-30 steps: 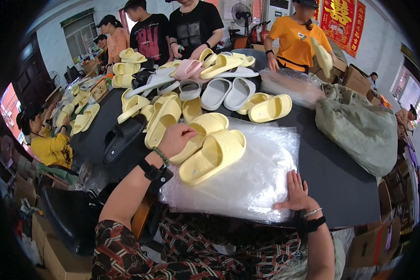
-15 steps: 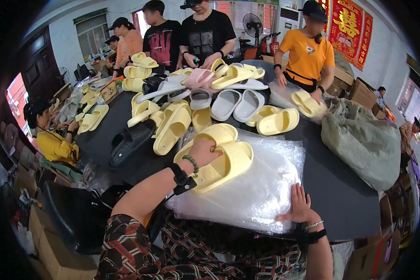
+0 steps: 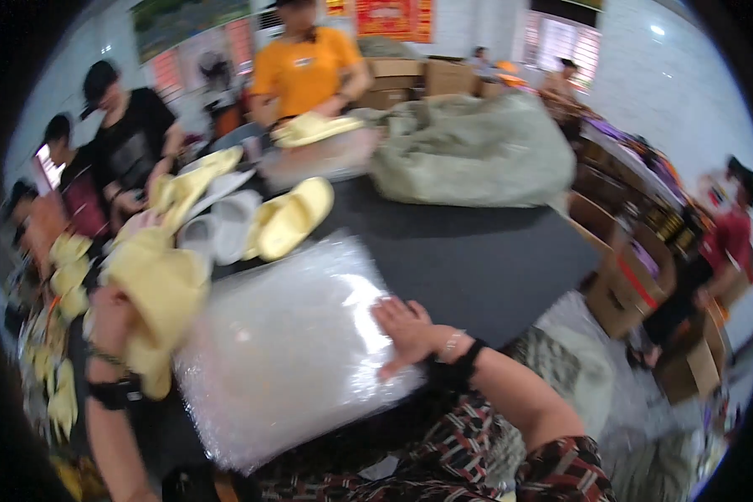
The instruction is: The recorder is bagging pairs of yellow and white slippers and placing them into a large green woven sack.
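The room is evenly bright. Hard white glare breaks across the stack of clear plastic bags (image 3: 268, 351), strongest along its right part, while the desk (image 3: 485, 251) to the right of the stack stays dark and mostly matte. Beyond the stack and to its right, a window (image 3: 558, 46) glows pale, and the wall (image 3: 644, 92) carries small bright spots. Left of the stack, motion blur smears the yellow slippers (image 3: 161, 280) and the left hand (image 3: 113, 322). People beyond it look soft. Dimness gathers below its near edge; a black, curved rim surrounds everything.
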`<state>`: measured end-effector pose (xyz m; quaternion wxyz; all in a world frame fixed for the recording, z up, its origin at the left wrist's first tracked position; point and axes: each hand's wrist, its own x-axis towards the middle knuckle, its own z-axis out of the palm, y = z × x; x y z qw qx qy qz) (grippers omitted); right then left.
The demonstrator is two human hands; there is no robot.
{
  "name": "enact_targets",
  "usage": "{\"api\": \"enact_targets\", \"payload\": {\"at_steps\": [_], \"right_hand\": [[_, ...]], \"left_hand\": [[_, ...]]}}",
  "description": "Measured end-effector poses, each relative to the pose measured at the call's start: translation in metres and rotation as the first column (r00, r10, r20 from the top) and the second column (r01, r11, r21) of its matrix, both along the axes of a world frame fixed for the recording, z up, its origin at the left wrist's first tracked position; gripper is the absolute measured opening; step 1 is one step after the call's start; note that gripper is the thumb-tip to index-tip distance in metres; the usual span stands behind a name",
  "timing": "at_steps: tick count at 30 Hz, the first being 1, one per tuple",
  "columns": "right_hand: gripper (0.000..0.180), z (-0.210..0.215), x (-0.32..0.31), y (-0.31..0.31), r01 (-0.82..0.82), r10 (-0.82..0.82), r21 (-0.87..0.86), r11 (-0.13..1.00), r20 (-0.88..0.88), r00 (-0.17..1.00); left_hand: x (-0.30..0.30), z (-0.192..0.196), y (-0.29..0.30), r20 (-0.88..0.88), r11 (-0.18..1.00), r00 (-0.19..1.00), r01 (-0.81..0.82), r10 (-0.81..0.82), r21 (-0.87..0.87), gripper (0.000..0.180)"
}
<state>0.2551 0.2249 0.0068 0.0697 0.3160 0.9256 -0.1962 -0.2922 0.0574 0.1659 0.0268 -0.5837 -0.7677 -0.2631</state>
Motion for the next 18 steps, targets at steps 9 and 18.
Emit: {"api": "enact_targets", "payload": {"at_steps": [9,18], "right_hand": [[0.144,-0.006,0.02,-0.007,0.071,-0.071,-0.03,0.997,-0.018,0.997],[0.147,-0.003,0.006,-0.003,0.006,-0.01,-0.028,1.0,-0.12,0.993]], "left_hand": [[-0.08,-0.013,0.054,-0.122,0.945,0.985,-0.081,0.125,0.316,0.048],[0.316,-0.089,-0.052,-0.325,0.925,0.866,0.365,-0.38,-0.109,0.065]]}}
